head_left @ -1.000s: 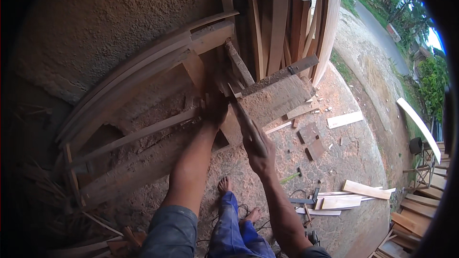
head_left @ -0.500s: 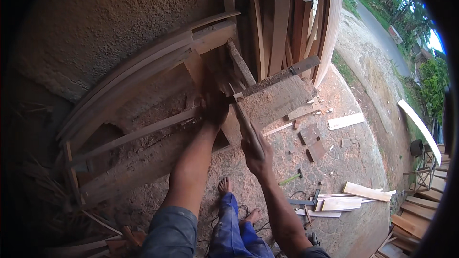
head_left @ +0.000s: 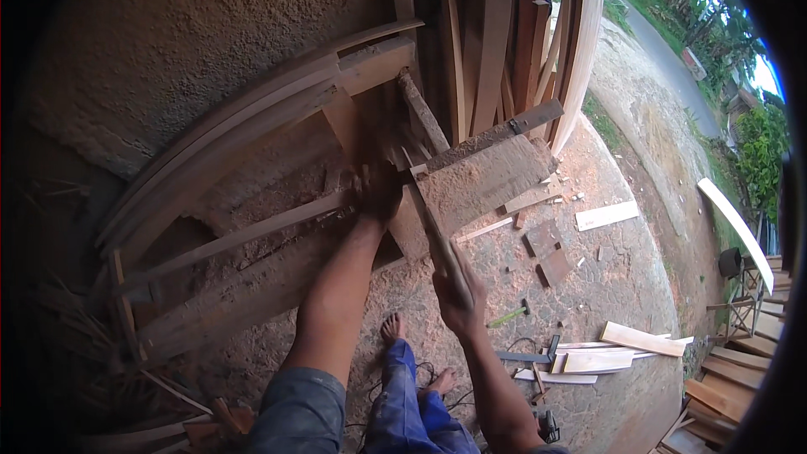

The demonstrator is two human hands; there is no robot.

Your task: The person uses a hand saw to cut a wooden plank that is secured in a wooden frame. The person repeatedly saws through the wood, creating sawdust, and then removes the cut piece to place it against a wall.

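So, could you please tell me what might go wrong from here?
The long tool, apparently a saw, is in the right hand, its far end close to the left hand, so a slip might injure that left hand. The bare feet stand on a floor strewn with wood offcuts, so a splinter or stubbed toe seems possible.

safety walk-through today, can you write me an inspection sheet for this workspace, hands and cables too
Surface: wooden bench, strewn with sawdust
Job's things: long narrow tool, seen nearly edge-on
Clutter: green-handled hammer, pale boards and brown wood scraps on the floor
Hands: right hand closed around the tool; left hand at the bench, its grip lost in shadow
Cables: thin dark cable, loosely curved on the floor
Surroundings: upright planks, rough wall, road outside
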